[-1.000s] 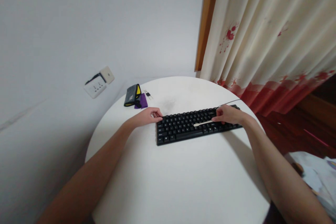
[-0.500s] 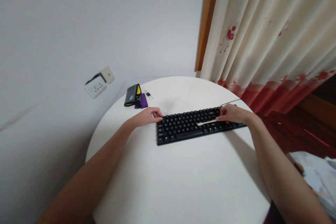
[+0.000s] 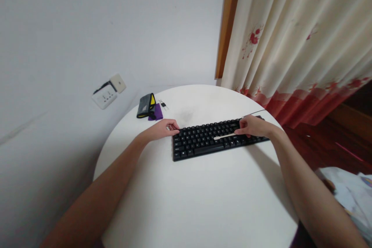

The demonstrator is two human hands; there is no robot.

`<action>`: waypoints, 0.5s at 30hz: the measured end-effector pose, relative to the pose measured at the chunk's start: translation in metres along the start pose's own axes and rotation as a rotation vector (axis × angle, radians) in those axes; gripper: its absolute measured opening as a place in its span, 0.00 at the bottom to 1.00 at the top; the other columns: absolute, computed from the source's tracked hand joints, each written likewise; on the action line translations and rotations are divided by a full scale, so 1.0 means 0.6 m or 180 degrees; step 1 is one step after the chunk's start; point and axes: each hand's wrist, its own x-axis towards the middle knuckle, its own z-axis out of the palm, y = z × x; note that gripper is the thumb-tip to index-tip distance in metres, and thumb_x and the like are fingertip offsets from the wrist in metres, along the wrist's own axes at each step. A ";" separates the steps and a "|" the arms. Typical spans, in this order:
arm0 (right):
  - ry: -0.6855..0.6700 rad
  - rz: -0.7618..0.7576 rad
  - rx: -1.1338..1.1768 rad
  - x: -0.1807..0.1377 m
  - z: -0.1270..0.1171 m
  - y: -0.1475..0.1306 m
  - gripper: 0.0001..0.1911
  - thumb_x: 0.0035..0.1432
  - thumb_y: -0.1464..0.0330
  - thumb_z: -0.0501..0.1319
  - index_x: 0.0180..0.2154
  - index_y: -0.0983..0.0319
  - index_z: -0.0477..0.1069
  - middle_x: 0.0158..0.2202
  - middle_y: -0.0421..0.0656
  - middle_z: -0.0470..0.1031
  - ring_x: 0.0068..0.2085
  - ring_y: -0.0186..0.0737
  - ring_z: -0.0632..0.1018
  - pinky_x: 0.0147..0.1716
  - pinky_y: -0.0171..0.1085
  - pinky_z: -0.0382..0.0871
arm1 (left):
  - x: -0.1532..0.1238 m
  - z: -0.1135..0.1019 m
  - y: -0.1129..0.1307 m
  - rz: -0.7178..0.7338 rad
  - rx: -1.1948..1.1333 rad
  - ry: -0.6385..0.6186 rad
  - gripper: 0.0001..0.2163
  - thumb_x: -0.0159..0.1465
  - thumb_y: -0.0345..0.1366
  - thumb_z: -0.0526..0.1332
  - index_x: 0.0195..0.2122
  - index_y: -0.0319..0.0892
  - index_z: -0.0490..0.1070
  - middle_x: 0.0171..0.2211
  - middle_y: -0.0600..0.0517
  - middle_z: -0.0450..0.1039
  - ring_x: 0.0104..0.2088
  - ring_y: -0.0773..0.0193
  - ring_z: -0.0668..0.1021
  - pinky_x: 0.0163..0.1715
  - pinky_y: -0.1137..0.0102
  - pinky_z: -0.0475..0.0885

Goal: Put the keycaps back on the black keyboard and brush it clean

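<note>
A black keyboard (image 3: pixel 200 145) lies slightly slanted on the white round table (image 3: pixel 200 201). My left hand (image 3: pixel 164 129) is closed on its upper left corner, thumb and fingers pinching the edge. Between the thumb and fingers of my right hand (image 3: pixel 252 126) is a thin white swab-like stick (image 3: pixel 224 136). Its wider tip points left and rests on or just over the keys right of the middle. My right hand covers part of the keyboard's right side.
Near the table's back left edge are a grey cloth with yellow lining (image 3: pixel 145 105), a purple cloth (image 3: pixel 157 112) and a small black item (image 3: pixel 163 104). A cable (image 3: pixel 258 111) runs off at the right. Wall sockets (image 3: pixel 104 96) are at the left, a curtain (image 3: pixel 285 46) at the right.
My right hand has moved a little to the left, carrying the white swab-like stick along over the keys. My left hand stays at the keyboard's corner.
</note>
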 end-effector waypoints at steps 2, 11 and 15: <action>0.0003 0.0001 0.0030 0.002 0.003 -0.007 0.20 0.50 0.51 0.64 0.22 0.60 0.69 0.19 0.42 0.74 0.24 0.37 0.72 0.25 0.36 0.59 | 0.000 0.000 0.001 -0.0004 0.0001 0.0009 0.11 0.58 0.44 0.63 0.35 0.40 0.74 0.33 0.49 0.78 0.34 0.62 0.77 0.37 0.68 0.72; 0.0116 0.0047 0.0132 -0.002 -0.004 -0.001 0.23 0.47 0.47 0.65 0.23 0.60 0.69 0.20 0.41 0.75 0.25 0.38 0.73 0.25 0.35 0.60 | 0.001 0.001 -0.005 0.0017 -0.0109 -0.0004 0.13 0.57 0.46 0.64 0.35 0.41 0.74 0.33 0.49 0.78 0.34 0.61 0.77 0.38 0.66 0.72; 0.0217 0.0184 -0.0020 -0.001 -0.012 0.022 0.21 0.47 0.49 0.66 0.23 0.61 0.70 0.20 0.41 0.74 0.24 0.37 0.72 0.24 0.35 0.59 | 0.002 0.000 -0.010 0.0030 -0.0080 -0.0020 0.13 0.57 0.46 0.64 0.35 0.41 0.74 0.33 0.50 0.78 0.34 0.61 0.77 0.38 0.67 0.72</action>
